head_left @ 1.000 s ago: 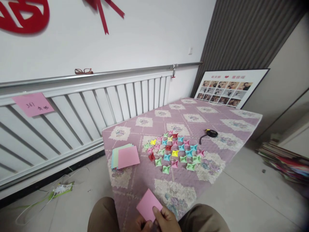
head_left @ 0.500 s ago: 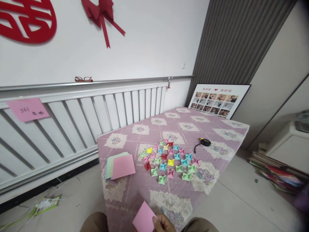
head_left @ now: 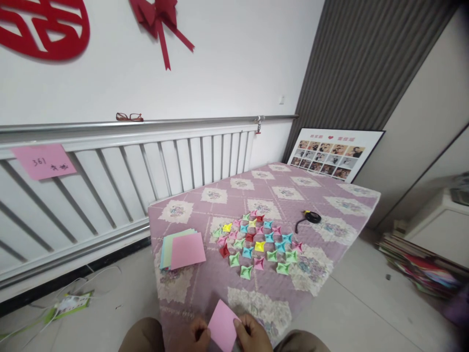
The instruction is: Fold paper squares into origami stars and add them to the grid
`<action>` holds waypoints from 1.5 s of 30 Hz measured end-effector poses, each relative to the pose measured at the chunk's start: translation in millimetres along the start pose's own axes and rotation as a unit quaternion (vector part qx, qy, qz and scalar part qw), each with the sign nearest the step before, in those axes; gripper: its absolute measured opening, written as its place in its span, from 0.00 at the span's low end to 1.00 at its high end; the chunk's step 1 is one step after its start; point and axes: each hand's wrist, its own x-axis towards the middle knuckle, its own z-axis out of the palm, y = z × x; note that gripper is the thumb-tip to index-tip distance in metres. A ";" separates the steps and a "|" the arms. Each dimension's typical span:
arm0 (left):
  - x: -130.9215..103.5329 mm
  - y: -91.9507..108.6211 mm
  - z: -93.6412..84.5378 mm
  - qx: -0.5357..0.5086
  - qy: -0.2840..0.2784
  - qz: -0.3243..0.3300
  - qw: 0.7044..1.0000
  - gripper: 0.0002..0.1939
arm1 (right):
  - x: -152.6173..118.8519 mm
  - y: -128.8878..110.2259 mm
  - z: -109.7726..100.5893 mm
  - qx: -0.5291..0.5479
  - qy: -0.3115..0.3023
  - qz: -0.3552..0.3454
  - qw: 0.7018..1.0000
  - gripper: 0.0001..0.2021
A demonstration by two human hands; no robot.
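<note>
A pink paper square (head_left: pixel 223 326), turned like a diamond, is held at the near edge of the table. My right hand (head_left: pixel 252 332) pinches its right corner between thumb and finger. On the paper's left side my left hand (head_left: pixel 199 335) has its fingers curled closed at the paper's left corner. Beyond them, several small folded paper pieces in green, pink, blue, yellow and red, such as a yellow one (head_left: pixel 259 246), stand in loose rows. To their left lies a stack of square paper sheets (head_left: pixel 188 250) with a pink one on top.
The table has a purple patterned cloth (head_left: pixel 208 288). A black tape measure (head_left: pixel 312 217) lies right of the folded pieces. A framed photo board (head_left: pixel 335 154) leans at the far end. Behind is a white radiator (head_left: pixel 146 181) with glasses (head_left: pixel 129 117) above it.
My left hand has come into view at the paper's left side. The pink square has shifted slightly right and up, still in my right hand.
</note>
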 end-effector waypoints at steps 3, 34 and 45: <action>5.5 8.5 -1.6 0.124 -0.005 0.001 0.992 0.07 | 5.3 -1.6 1.4 -0.049 0.014 -0.020 0.999 0.16; -18.5 -20.3 34.5 0.338 0.209 0.443 0.804 0.14 | -15.4 29.1 9.6 -0.347 0.004 -0.377 0.859 0.15; -28.7 -19.6 28.6 0.360 0.143 0.347 0.854 0.23 | -15.3 45.0 -10.1 -0.471 0.017 -0.349 0.810 0.19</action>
